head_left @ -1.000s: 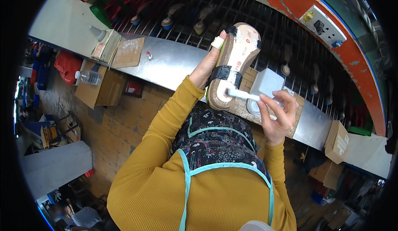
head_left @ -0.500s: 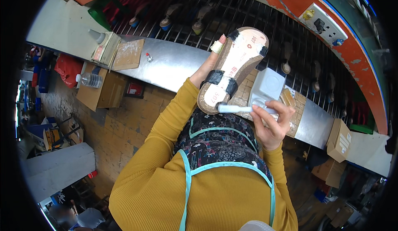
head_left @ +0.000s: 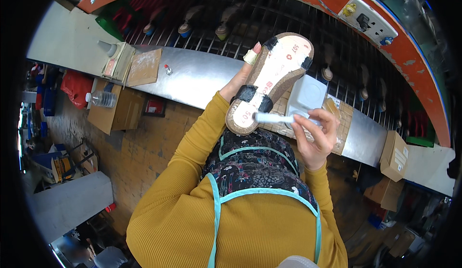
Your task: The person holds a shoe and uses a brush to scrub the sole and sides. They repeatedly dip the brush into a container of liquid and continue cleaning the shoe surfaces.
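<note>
My left hand (head_left: 240, 78) holds up a sandal sole (head_left: 272, 80) with its underside facing me; the sole is pale with a cork-coloured edge and black strap ends folded over it. My right hand (head_left: 315, 135) grips a white brush handle (head_left: 276, 118) whose tip touches the heel end of the sole. A white square tub (head_left: 308, 95) sits on the metal bench (head_left: 197, 78) just behind my right hand, on a woven mat (head_left: 342, 123).
A glue bottle (head_left: 108, 49) and a brown board (head_left: 144, 67) lie at the bench's left end. Shoes on lasts (head_left: 185, 27) ride a dark rack behind the bench. Cardboard boxes (head_left: 394, 155) stand at the right, a water bottle (head_left: 98, 99) on a box at the left.
My left hand has tilted the sole further to the right and raised it. The brush has shifted from the sole's edge toward its heel end.
</note>
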Demonstrator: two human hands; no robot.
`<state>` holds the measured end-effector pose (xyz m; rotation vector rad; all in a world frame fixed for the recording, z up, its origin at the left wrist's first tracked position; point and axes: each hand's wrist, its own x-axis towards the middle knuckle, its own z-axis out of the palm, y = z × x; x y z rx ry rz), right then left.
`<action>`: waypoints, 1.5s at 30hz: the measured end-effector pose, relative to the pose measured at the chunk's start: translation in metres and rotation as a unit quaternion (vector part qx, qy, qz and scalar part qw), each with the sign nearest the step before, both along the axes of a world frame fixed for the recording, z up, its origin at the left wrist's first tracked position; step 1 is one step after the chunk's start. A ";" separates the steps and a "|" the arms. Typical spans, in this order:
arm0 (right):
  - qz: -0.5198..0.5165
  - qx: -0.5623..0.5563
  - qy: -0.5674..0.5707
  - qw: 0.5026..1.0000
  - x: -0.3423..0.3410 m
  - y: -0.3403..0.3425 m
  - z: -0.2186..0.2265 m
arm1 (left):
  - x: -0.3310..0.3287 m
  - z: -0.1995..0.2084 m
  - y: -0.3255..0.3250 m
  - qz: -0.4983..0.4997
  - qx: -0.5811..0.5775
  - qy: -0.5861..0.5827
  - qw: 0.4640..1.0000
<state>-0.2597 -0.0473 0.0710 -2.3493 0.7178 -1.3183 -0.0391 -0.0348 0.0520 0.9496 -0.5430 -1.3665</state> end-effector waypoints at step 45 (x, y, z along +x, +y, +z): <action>-0.180 -0.073 0.012 0.981 0.044 -0.045 -0.018 | 0.001 -0.035 0.029 0.068 -0.042 -0.028 0.996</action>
